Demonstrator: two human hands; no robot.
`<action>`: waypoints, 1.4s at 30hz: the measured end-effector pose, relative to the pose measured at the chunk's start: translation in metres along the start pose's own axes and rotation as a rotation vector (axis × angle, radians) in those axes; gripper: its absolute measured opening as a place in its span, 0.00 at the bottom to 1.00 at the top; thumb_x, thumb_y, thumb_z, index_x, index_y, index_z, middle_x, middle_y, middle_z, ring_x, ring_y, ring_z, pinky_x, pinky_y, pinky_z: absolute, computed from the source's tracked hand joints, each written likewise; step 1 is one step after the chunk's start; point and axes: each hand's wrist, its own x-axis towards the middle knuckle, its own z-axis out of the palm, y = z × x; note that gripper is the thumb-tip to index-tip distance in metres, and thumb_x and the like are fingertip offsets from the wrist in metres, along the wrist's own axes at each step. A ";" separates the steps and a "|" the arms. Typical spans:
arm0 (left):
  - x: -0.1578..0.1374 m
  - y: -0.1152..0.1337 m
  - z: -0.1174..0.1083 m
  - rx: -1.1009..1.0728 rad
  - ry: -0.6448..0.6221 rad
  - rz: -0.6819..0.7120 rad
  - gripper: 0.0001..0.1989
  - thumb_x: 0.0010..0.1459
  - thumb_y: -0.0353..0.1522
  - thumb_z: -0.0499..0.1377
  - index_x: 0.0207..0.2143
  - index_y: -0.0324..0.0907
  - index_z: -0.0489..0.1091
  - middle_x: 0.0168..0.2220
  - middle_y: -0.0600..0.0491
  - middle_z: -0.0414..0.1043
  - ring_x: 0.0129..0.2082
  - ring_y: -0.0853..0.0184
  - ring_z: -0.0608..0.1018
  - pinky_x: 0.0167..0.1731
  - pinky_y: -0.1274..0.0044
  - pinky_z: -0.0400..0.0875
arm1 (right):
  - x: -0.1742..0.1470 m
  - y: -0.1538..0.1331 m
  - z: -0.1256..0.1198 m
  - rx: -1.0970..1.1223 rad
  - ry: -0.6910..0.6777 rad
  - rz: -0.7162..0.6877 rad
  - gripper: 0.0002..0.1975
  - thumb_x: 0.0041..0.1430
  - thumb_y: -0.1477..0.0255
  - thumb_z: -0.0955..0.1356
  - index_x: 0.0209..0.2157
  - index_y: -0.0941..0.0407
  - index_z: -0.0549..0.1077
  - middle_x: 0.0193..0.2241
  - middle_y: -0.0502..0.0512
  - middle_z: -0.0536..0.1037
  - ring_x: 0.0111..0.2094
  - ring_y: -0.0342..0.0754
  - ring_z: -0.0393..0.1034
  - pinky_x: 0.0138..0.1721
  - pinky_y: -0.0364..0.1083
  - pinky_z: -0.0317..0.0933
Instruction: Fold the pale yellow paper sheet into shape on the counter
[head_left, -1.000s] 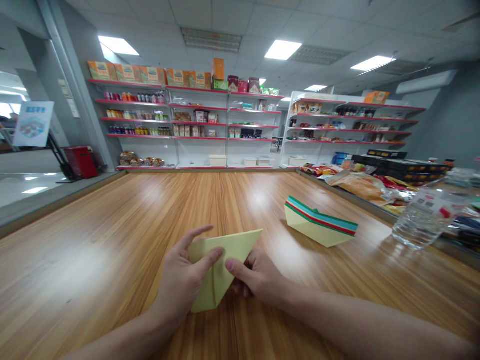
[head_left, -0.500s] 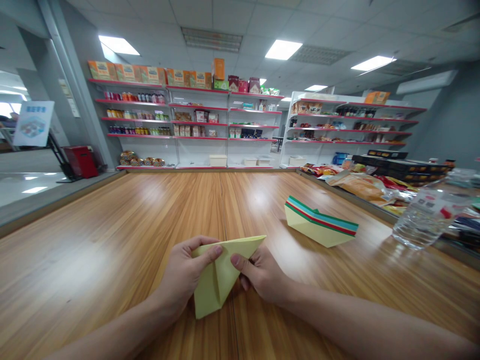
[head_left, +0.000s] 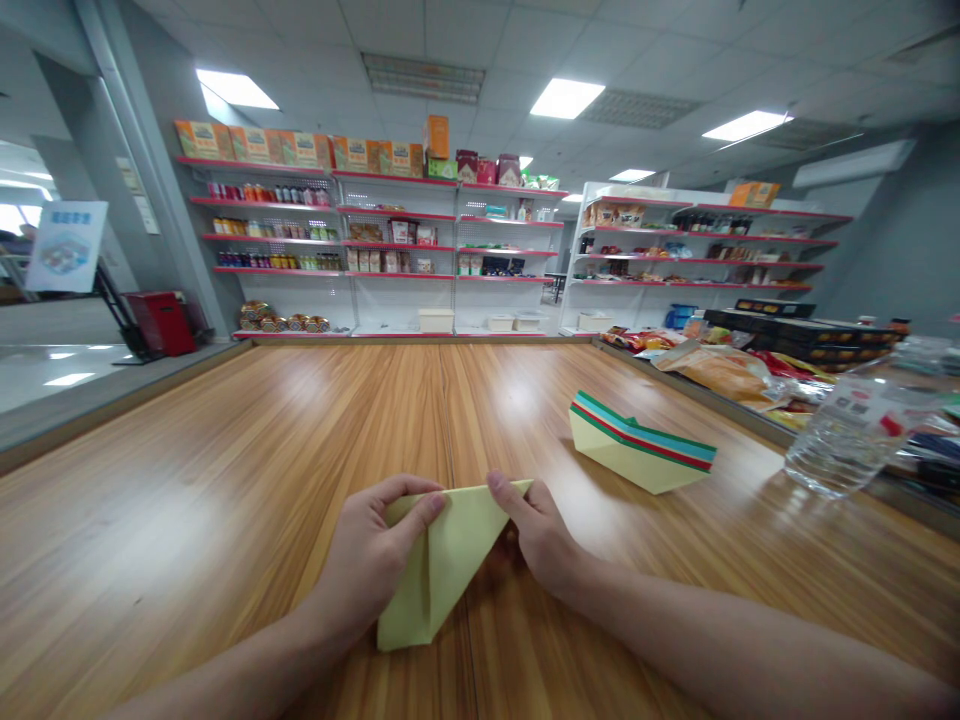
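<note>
Right hand [head_left: 546, 545] shifted up to the upper right corner of the folded pale-yellow paper [head_left: 454, 560], thumb now at the top edge; left hand [head_left: 379, 545] little changed.
Paper: one piece, lower centre of frame, top edge nearly level, crease running down its face. Left hand: clamped on the upper left part, thumb in front, fingers behind. Right hand: clamped on the corner, fingers partly hidden. Handling, as judged: best kept firm at left, layers flush, right thumb pressing evenly along the edge. Position: between both hands, touching each; contact with the wooden tabletop [head_left: 300, 470] cannot be told. Adjacent: striped paper boat [head_left: 637, 455], right of centre, apart from the right hand.
</note>
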 end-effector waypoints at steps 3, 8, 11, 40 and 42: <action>-0.001 -0.002 0.001 0.009 -0.015 0.019 0.13 0.48 0.41 0.61 0.30 0.40 0.73 0.24 0.53 0.73 0.23 0.69 0.72 0.22 0.80 0.64 | 0.002 -0.002 -0.001 -0.031 -0.015 -0.008 0.24 0.55 0.54 0.63 0.17 0.60 0.64 0.11 0.45 0.60 0.10 0.36 0.55 0.09 0.36 0.48; 0.006 -0.005 -0.003 0.177 -0.039 0.084 0.13 0.52 0.41 0.57 0.31 0.41 0.73 0.25 0.52 0.74 0.26 0.65 0.73 0.26 0.76 0.67 | 0.005 0.001 -0.003 -0.116 -0.042 -0.042 0.24 0.57 0.56 0.62 0.19 0.61 0.66 0.12 0.48 0.63 0.11 0.37 0.56 0.10 0.37 0.49; 0.008 -0.004 -0.006 0.497 0.050 0.348 0.11 0.53 0.39 0.56 0.30 0.42 0.74 0.34 0.49 0.74 0.40 0.57 0.72 0.40 0.67 0.65 | 0.007 0.004 -0.004 -0.146 -0.041 -0.048 0.24 0.58 0.56 0.61 0.19 0.61 0.66 0.12 0.47 0.63 0.11 0.37 0.55 0.10 0.37 0.47; 0.004 -0.009 -0.001 0.108 -0.070 0.043 0.15 0.54 0.39 0.56 0.21 0.39 0.69 0.19 0.53 0.67 0.20 0.68 0.68 0.20 0.79 0.58 | -0.004 -0.004 0.000 -0.353 -0.474 0.110 0.31 0.56 0.49 0.57 0.16 0.62 0.66 0.12 0.50 0.65 0.12 0.37 0.58 0.11 0.35 0.51; 0.004 -0.009 -0.001 0.030 -0.040 0.019 0.15 0.52 0.40 0.57 0.20 0.39 0.69 0.18 0.54 0.67 0.19 0.69 0.68 0.19 0.80 0.57 | -0.006 -0.006 0.001 -0.405 -0.470 0.089 0.31 0.56 0.49 0.58 0.15 0.61 0.65 0.12 0.49 0.64 0.12 0.37 0.58 0.11 0.35 0.51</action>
